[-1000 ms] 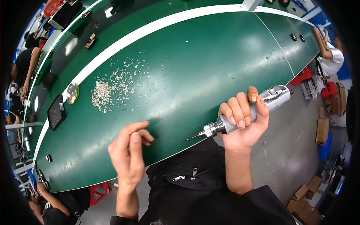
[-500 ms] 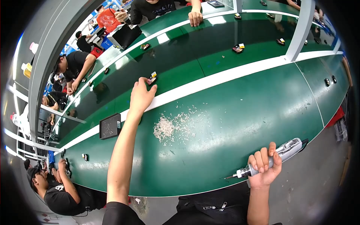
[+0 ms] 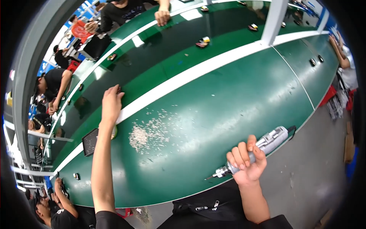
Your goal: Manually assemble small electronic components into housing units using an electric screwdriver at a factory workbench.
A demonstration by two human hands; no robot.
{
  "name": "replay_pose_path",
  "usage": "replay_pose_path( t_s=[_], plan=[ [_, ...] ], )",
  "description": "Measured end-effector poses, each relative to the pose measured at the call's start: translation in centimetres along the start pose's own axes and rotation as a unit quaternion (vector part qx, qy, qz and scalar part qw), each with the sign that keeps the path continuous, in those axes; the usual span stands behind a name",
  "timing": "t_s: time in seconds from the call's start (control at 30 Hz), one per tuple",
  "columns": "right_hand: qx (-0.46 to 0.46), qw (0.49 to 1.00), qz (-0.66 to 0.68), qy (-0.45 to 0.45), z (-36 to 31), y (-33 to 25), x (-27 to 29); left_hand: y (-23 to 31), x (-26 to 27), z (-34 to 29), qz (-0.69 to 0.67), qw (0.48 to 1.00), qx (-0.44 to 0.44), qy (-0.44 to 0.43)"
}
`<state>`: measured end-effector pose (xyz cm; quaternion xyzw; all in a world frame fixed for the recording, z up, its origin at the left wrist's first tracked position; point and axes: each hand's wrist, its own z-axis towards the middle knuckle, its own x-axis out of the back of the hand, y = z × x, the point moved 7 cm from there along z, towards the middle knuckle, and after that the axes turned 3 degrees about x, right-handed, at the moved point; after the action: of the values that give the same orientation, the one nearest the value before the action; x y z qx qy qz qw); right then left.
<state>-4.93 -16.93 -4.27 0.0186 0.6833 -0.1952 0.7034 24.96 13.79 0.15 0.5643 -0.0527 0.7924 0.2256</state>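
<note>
My left hand (image 3: 111, 103) reaches over the white rail (image 3: 167, 87) onto the dark green belt. Its fingers are curled over a small dark device (image 3: 119, 90), which they mostly hide. In my right hand (image 3: 246, 160) is a grey electric screwdriver (image 3: 273, 139), its bit pointing left above the near edge of the green table (image 3: 228, 126). Small pale screws (image 3: 138, 138) lie in a heap between my hands, with loose ones scattered to its right. A black tray (image 3: 90, 142) holding some of the screws stands left of my left forearm.
Several small devices, such as one with a yellow tag (image 3: 203, 42), are spaced along the belt. A grey post (image 3: 273, 23) rises from the rail. Two black pieces (image 3: 313, 62) lie far right. Co-workers sit across and at left; a co-worker's hand (image 3: 162, 17) rests at the belt's far edge.
The view has shifted, so most things appear further left. The device's yellow tag, visible at my left fingertips before, is now covered by the hand. My right hand keeps hold of the screwdriver.
</note>
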Motion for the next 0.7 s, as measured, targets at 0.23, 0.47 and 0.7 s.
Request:
replay_pose_path(
  t_s=[0.23, 0.47, 0.7],
  plan=[
    [-0.007, 1.0, -0.016, -0.016, 0.2, -0.1, 0.2, 21.1, 3.4, -9.2, -0.142, 0.959, -0.234, -0.075],
    [-0.036, 0.998, -0.024, 0.036, -2.6, 0.3, 0.2, 27.8, 2.0, -17.4, -0.204, 0.909, -0.317, -0.176],
    [-0.057, 0.994, -0.046, 0.085, -3.8, 0.1, -0.2, 27.9, 2.5, -17.2, -0.209, 0.907, -0.318, -0.179]
  ],
)
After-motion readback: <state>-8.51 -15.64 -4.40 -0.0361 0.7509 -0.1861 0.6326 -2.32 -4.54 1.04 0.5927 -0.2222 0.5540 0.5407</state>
